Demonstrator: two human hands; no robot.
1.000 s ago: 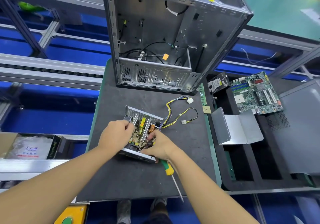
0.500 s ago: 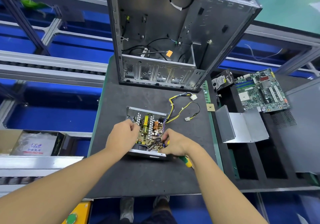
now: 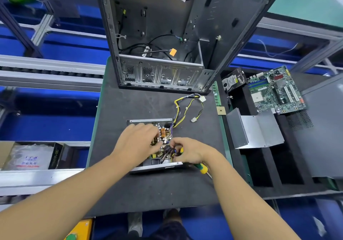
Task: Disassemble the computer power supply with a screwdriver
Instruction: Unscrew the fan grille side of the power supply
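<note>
The opened power supply (image 3: 156,167) lies on the black mat, its circuit board (image 3: 163,134) with an orange coil exposed. My left hand (image 3: 138,143) rests on the board's left part, fingers bent onto the components. My right hand (image 3: 187,151) pinches the dark wires at the board's near right corner while the green and yellow screwdriver (image 3: 201,167) stays tucked under its palm, shaft pointing toward me. The yellow and black cable bundle (image 3: 187,108) trails off to the far right.
An empty computer case (image 3: 178,35) stands at the far end of the mat. To the right lie a bent metal cover (image 3: 254,130), a motherboard (image 3: 274,91), a hard drive (image 3: 233,80) and a memory stick (image 3: 216,96). A box (image 3: 31,156) sits left.
My left hand slid further over the board. My right hand shifted to the wires at the near right corner, and the screwdriver swung from pointing at me to lying rightward under the palm.
</note>
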